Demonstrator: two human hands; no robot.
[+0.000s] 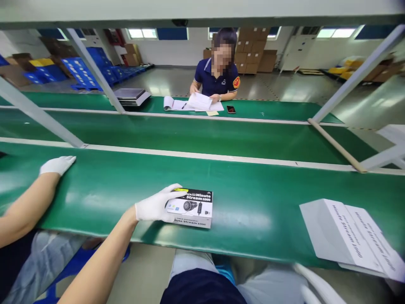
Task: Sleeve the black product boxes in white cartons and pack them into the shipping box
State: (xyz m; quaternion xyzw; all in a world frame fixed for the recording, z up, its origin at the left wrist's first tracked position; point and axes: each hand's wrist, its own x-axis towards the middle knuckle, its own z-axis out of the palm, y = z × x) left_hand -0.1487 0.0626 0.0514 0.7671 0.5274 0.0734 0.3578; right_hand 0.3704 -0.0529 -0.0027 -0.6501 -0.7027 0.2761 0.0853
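Observation:
My left hand, in a white glove, is wrapped round the left end of a small printed carton marked "Minute Stream 1000". The carton rests on the green bench near its front edge. Low at the right, below the bench edge, a blurred white shape looks like my gloved right hand; its fingers are smeared, and I cannot make out anything in it. Close above it, flattened cartons with the same print lie on the bench, partly over its edge.
At left, a co-worker's gloved hand lies on the bench. Across the green belt, a person handles papers beside a phone. A scale stands at the far left; slanted posts hold the shelf overhead.

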